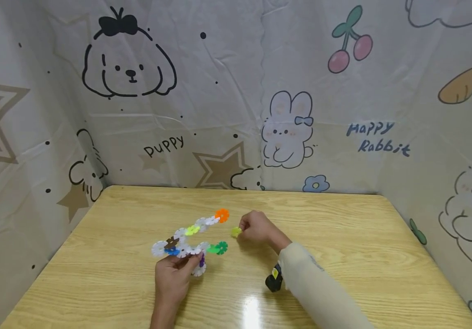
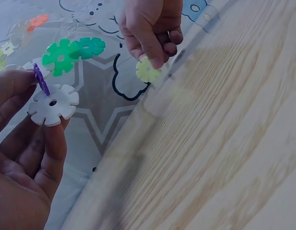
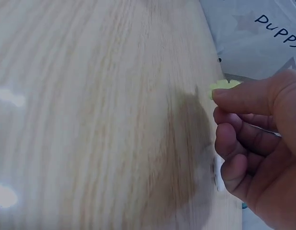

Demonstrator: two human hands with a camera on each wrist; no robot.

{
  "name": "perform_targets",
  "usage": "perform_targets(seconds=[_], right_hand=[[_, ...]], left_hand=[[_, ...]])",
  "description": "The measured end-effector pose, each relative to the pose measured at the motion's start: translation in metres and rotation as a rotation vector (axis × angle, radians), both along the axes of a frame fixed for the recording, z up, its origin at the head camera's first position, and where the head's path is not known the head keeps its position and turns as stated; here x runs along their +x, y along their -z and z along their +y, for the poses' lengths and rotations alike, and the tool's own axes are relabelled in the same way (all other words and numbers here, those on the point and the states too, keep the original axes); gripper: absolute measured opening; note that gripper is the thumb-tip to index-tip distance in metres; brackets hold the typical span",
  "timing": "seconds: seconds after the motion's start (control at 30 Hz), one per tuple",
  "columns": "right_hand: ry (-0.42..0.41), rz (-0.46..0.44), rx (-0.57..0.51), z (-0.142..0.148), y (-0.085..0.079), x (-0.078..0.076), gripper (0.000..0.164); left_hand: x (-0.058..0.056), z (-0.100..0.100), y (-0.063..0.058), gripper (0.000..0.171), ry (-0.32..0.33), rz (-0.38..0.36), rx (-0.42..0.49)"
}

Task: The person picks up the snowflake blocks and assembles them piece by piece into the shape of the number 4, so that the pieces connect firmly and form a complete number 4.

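My left hand [image 1: 172, 276] grips a chain of joined snowflake discs [image 1: 182, 249] by its lower side, thumb and fingers near a purple disc [image 2: 41, 79] and a white disc [image 2: 53, 104]. Two arms branch off to the right: one ends in an orange disc [image 1: 222, 215], the other in a green disc [image 1: 221, 247]. Brown, blue, yellow and several white discs make up the rest. Just right of the chain, apart from it, my right hand [image 1: 258, 228] pinches a single yellow snowflake disc [image 2: 147, 70] between thumb and forefinger.
A wooden table [image 1: 343, 256] lies under both hands. Below the right forearm is a black device with a yellow mark [image 1: 275, 278]. Cloth with cartoon prints [image 1: 219, 91] hangs behind the table and along its sides.
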State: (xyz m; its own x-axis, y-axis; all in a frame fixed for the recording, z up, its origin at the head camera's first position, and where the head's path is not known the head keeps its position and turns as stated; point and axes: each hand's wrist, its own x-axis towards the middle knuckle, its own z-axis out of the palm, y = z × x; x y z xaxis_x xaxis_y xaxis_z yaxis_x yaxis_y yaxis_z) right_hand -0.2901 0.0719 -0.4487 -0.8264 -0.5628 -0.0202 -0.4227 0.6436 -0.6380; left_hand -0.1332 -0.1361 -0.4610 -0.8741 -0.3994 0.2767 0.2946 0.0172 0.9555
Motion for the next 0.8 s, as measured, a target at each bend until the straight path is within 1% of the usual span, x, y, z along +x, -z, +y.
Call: perform_targets(seconds=[0.2, 0.43, 0.63, 0.8], right_hand=[[-0.014, 0.009, -0.062, 0.012, -0.008, 0.01, 0.002], [-0.006, 0.011, -0.155, 0.025, -0.02, 0.028, 0.019], [0.017, -0.059, -0.234, 0.027, -0.03, 0.043, 0.029], [0.014, -0.097, -0.293, 0.024, -0.039, 0.055, 0.031]], left_hand=[[0.0, 0.003, 0.001, 0.013, 0.007, -0.057, -0.024], [-0.004, 0.011, 0.001, 0.013, 0.039, -0.07, -0.012], [-0.006, 0.017, 0.0, 0.013, 0.027, -0.088, -0.023], [-0.007, 0.023, 0.0, 0.013, 0.014, -0.086, -0.012]])
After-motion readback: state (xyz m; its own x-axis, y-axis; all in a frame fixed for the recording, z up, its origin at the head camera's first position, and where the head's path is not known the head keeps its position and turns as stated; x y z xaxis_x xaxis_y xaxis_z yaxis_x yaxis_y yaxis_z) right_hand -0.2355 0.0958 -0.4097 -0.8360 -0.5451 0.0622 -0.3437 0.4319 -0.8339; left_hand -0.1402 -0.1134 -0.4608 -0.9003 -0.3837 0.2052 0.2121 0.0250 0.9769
